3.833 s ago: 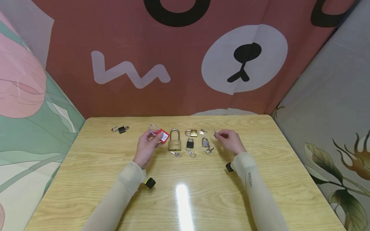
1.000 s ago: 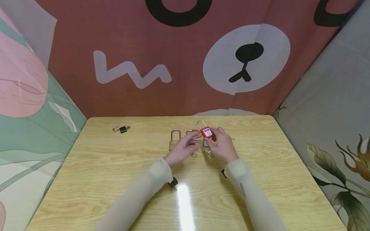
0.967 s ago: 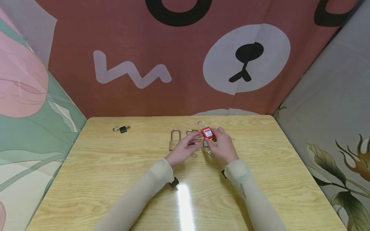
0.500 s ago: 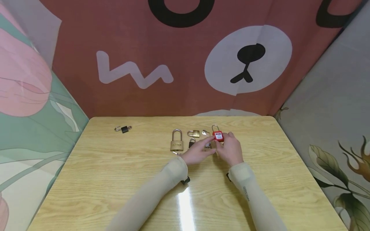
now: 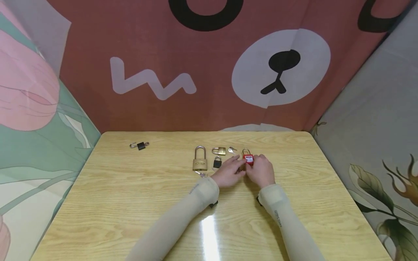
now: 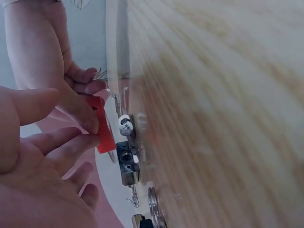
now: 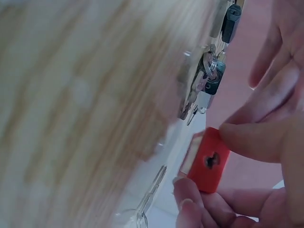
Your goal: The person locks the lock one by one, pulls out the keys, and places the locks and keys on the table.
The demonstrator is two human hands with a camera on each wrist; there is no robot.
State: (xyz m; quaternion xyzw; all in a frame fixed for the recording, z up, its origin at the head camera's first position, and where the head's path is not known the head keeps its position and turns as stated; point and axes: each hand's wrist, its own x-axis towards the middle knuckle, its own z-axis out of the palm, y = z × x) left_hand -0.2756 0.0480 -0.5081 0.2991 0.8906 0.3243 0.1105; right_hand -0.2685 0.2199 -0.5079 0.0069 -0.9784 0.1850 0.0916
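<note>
A red padlock (image 5: 249,158) with a white label stands at the right end of the lock group, shackle pointing away. My right hand (image 5: 262,171) pinches its body between thumb and fingers. In the right wrist view the keyhole end of the red padlock (image 7: 204,178) faces the camera, and thin metal keys (image 7: 149,192) show close to the fingertips. My left hand (image 5: 228,173) reaches in from the left with fingers extended. In the left wrist view, a left fingertip (image 6: 92,140) touches the padlock's side. A grey padlock (image 6: 127,161) lies close by, hidden by the left hand in the head view.
Left of the hands lie a large brass padlock (image 5: 200,164), a smaller brass padlock (image 5: 221,151) and a black padlock (image 5: 217,163). Loose keys (image 5: 232,149) and more keys (image 5: 200,174) lie beside them. Another black padlock (image 5: 141,145) sits far left on the wooden table (image 5: 130,203).
The red padlock passed from my left hand to my right, then moved rightward and down toward the table. My left hand has followed it to the right, uncovering the brass padlocks.
</note>
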